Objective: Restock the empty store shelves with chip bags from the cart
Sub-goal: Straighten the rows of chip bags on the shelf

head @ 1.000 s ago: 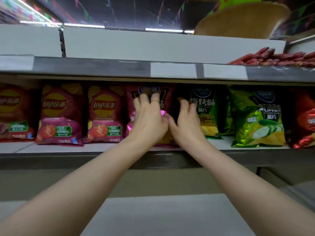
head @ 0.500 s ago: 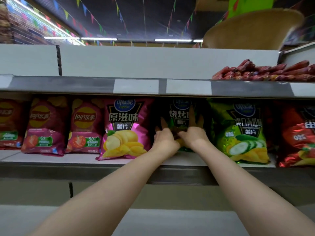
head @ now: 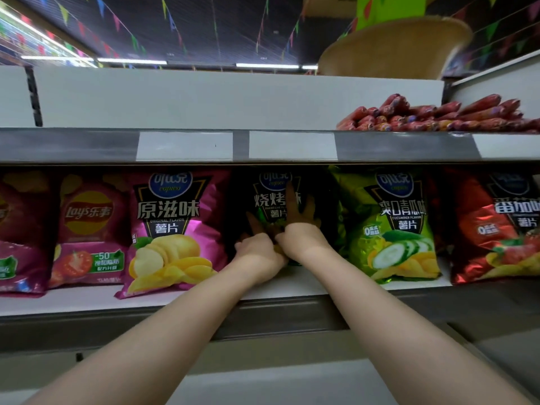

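Placement step: the dark-green glossy barbecue chip bag (head: 271, 194) stands upright on the white shelf board (head: 292, 283), between the magenta foil original-flavour bag (head: 172, 229) and the lime-green cucumber bag (head: 391, 226), set deeper in than both. My right hand (head: 301, 235) lies on its front, fingers spread and straight, pressing rather than gripping. My left hand (head: 257, 249) sits at the bag's lower edge, its fingers lost in shadow, so I can't tell whether it pinches or only pushes. Next, I reckon: square the bag flush with its neighbours, release without toppling it, then return to the cart.
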A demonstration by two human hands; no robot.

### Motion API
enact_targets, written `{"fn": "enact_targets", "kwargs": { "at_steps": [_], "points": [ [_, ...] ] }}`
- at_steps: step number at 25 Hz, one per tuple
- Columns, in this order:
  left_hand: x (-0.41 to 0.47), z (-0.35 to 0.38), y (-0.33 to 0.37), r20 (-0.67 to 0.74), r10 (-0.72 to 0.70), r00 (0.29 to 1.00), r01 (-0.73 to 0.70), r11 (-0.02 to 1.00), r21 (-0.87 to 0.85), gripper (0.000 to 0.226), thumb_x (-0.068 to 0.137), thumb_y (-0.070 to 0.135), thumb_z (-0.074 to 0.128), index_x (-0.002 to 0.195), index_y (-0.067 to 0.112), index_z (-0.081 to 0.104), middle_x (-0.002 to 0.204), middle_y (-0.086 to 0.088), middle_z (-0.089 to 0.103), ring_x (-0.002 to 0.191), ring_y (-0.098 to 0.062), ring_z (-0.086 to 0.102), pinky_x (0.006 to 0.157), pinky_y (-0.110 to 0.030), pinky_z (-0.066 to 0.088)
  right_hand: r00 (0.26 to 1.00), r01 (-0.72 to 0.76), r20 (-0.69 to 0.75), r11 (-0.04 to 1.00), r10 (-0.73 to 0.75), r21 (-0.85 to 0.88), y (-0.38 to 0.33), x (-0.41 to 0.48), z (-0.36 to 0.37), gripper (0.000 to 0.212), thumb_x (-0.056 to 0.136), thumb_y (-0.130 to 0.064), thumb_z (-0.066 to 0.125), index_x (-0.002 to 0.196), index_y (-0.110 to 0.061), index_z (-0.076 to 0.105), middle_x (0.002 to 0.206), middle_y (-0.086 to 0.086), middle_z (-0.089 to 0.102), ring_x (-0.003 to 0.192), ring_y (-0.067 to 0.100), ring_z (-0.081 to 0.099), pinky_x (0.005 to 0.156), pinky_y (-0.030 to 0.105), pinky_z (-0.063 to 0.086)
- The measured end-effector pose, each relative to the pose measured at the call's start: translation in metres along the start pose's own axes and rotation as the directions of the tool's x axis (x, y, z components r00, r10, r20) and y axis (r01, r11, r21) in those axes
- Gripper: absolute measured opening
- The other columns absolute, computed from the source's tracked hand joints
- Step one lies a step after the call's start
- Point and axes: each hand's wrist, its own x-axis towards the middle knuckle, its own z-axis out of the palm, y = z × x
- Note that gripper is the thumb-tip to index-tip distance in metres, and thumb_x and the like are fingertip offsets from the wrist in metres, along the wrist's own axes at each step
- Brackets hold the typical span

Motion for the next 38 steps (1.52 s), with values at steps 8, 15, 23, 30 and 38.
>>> {"fn": "enact_targets", "kwargs": {
  "at_steps": [8, 15, 23, 30, 38],
  "points": [
    [-0.006, -0.001, 0.003, -0.07, 0.069, 0.995, -0.075, 0.994, -0.086, 0.094, 0.092, 0.029, 0.053, 0.147, 0.015, -0.022, 0.157, -0.019, -0.003, 0.143, -0.037, 0.008, 0.114, -0.042, 0.02, 1.0, 0.011, -0.011, 0.999, -0.012, -0.045, -0.001, -0.004, -0.003, 0.088, 0.091, -0.025, 0.055, 0.143, -0.046, -0.012, 0.153, 0.008, -0.024, 0.143, 0.038, -0.004, 0.114, 0.049, 0.021],
    [-0.045, 0.005, 0.023, -0.376, 0.389, 0.841, -0.467, 0.873, -0.142, 0.063, 0.09, 0.01, 0.05, 0.146, 0.006, 0.021, 0.148, -0.019, 0.02, 0.137, -0.034, 0.023, 0.113, -0.034, 0.02, 0.832, 0.334, -0.442, 0.939, -0.336, -0.087, 0.017, -0.046, -0.043, 0.034, 0.093, -0.023, 0.048, 0.122, -0.009, 0.056, 0.13, 0.018, 0.044, 0.113, 0.036, 0.049, 0.092, 0.039, 0.043],
    [-0.056, 0.044, 0.119, -0.19, 0.186, 0.964, -0.265, 0.717, -0.645, 0.077, 0.09, 0.048, 0.053, 0.148, 0.009, 0.019, 0.146, -0.011, 0.039, 0.133, -0.025, 0.039, 0.101, -0.026, 0.034, 0.581, 0.401, -0.699, 0.894, -0.417, -0.2, 0.123, -0.067, -0.098, 0.028, 0.086, -0.018, 0.05, 0.103, -0.002, 0.065, 0.113, 0.02, 0.056, 0.105, 0.033, 0.054, 0.088, 0.038, 0.042],
    [-0.042, 0.047, 0.133, -0.108, 0.101, 0.989, -0.142, 0.455, -0.879, 0.048, 0.086, 0.018, 0.067, 0.125, 0.021, 0.041, 0.094, -0.002, 0.068, 0.088, -0.019, 0.066, 0.083, -0.034, 0.052, 0.936, 0.231, -0.265, 0.972, -0.233, -0.04, 0.158, -0.069, -0.098, 0.053, 0.099, -0.031, 0.039, 0.148, -0.028, 0.019, 0.155, 0.011, 0.004, 0.141, 0.027, 0.013, 0.105, 0.041, 0.032],
    [-0.031, 0.045, 0.148, -0.099, -0.125, 0.987, -0.04, 0.407, -0.912, 0.039, 0.084, -0.001, 0.06, 0.121, 0.01, 0.054, 0.089, -0.013, 0.064, 0.076, -0.028, 0.061, 0.07, -0.033, 0.051, 0.946, 0.252, -0.189, 0.964, -0.264, -0.087, 0.151, -0.063, -0.109, 0.059, 0.096, -0.04, 0.042, 0.148, -0.028, 0.014, 0.152, 0.014, 0.003, 0.139, 0.03, 0.009, 0.103, 0.04, 0.033]
  ]
}}
